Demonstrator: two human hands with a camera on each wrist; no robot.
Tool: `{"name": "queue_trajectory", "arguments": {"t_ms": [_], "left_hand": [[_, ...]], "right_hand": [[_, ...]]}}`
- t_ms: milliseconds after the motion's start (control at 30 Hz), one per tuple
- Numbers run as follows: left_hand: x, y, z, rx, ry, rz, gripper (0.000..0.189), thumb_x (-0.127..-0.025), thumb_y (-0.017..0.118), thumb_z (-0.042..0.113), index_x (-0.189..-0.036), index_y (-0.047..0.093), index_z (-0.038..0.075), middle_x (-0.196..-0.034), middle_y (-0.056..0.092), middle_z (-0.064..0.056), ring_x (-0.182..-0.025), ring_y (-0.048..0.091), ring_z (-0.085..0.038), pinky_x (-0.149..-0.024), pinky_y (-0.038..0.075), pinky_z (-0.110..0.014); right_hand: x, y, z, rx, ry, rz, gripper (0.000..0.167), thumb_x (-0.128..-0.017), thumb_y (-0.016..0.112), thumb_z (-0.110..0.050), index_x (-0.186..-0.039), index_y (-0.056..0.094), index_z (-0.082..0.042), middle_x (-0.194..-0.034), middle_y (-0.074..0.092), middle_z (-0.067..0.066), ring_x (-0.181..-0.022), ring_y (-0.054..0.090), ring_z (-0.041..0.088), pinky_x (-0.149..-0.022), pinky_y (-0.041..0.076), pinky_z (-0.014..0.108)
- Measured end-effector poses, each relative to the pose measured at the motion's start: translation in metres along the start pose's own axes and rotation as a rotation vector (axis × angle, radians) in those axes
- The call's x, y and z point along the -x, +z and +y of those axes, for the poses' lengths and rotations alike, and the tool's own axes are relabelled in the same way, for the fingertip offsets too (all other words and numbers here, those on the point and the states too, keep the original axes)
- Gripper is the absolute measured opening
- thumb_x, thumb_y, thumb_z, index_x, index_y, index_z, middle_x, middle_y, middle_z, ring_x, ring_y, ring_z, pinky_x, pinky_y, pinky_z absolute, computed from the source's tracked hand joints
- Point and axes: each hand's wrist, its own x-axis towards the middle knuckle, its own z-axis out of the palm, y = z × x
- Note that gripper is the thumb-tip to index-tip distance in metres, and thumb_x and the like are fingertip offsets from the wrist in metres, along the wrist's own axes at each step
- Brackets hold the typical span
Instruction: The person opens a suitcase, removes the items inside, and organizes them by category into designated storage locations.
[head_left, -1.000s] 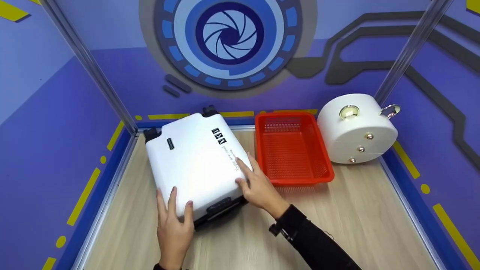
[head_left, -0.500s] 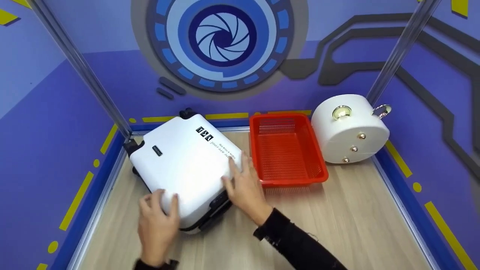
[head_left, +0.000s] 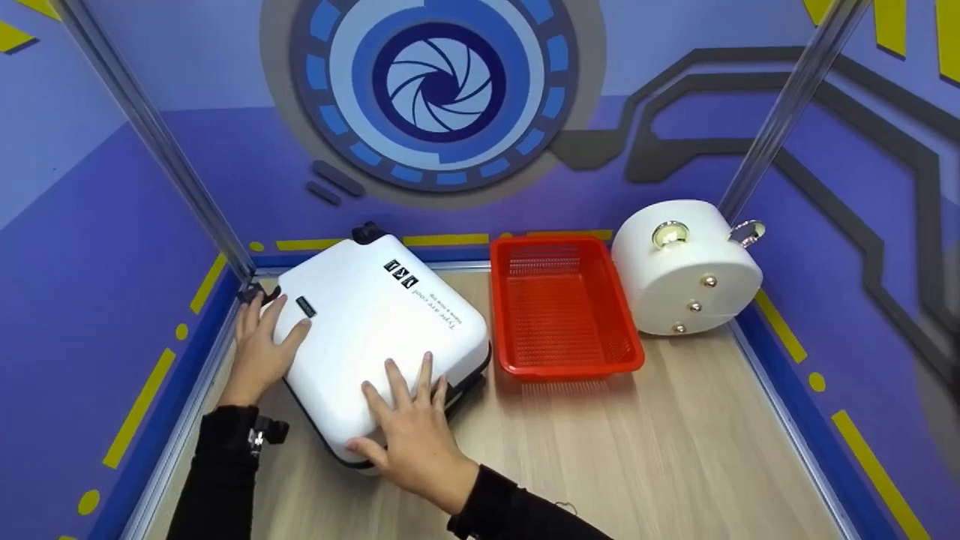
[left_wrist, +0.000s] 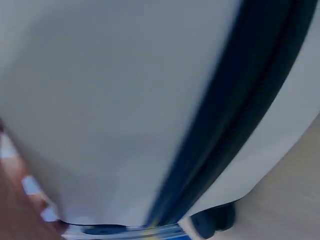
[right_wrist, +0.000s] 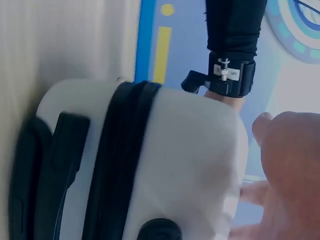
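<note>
A small white suitcase (head_left: 375, 322) with black lettering lies flat on the wooden surface, its wheels toward the back wall. My left hand (head_left: 259, 349) rests on its left edge, thumb over the top, fingers near the back-left wheel (head_left: 255, 292). On the lid near the front corner, my right hand (head_left: 412, 435) lies with fingers spread. The left wrist view shows the suitcase side and its dark zipper band (left_wrist: 215, 120) up close, with fingers (left_wrist: 22, 185) at the left edge. In the right wrist view, the suitcase (right_wrist: 185, 145) shows a black carry handle (right_wrist: 67, 145).
A red plastic basket (head_left: 566, 367) stands just right of the suitcase. Beyond it, against the back-right corner, sits a white rounded case (head_left: 686, 270) with gold studs and a metal ring. Purple panels (head_left: 210, 165) enclose the wooden surface (head_left: 600, 465).
The suitcase has turned counterclockwise and shifted left. My left hand has moved up its left side toward the wheel; my right hand has come from the right edge to the front corner.
</note>
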Motion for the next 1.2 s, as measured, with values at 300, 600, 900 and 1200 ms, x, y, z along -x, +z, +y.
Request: {"name": "queue_trajectory", "arguments": {"t_ms": [300,600,900,1200], "left_hand": [[0.017,0.003,-0.001,-0.026,-0.002,0.078,0.077,-0.111,0.059,0.053,-0.172,0.037,0.011,-0.184,0.008,-0.026,-0.171,-0.005,-0.055,-0.126,0.011,-0.085],[0.055,0.022,0.009,-0.120,-0.094,0.242,0.078,-0.108,0.058,0.060,-0.171,0.041,0.017,-0.183,0.017,-0.026,-0.166,0.010,-0.056,-0.125,0.017,-0.083],[0.077,0.045,0.027,-0.176,-0.115,0.423,0.077,-0.103,0.065,0.060,-0.164,0.053,0.014,-0.173,0.030,-0.035,-0.153,0.027,-0.062,-0.117,0.026,-0.077],[0.094,0.069,0.040,-0.199,-0.137,0.575,0.080,-0.102,0.069,0.062,-0.161,0.056,0.010,-0.165,0.036,-0.038,-0.145,0.032,-0.062,-0.110,0.033,-0.075]], "right_hand": [[-0.011,0.007,0.018,0.014,-0.004,0.046,0.088,-0.094,0.056,-0.087,-0.161,0.052,-0.030,-0.178,0.033,0.013,-0.163,0.012,0.070,-0.117,0.031,0.088],[-0.032,-0.013,0.080,-0.139,-0.045,-0.046,0.091,-0.091,0.059,-0.091,-0.163,0.051,-0.035,-0.186,0.021,0.000,-0.173,0.000,0.049,-0.132,0.019,0.075],[-0.036,-0.031,0.108,-0.362,-0.023,-0.136,0.077,-0.103,0.068,-0.060,-0.171,0.043,-0.033,-0.189,0.000,0.002,-0.175,-0.003,0.040,-0.134,0.026,0.068],[-0.046,-0.027,0.126,-0.431,0.019,-0.065,0.060,-0.112,0.062,-0.031,-0.170,0.045,-0.031,-0.188,0.011,0.000,-0.174,0.013,0.037,-0.136,0.025,0.060]]}}
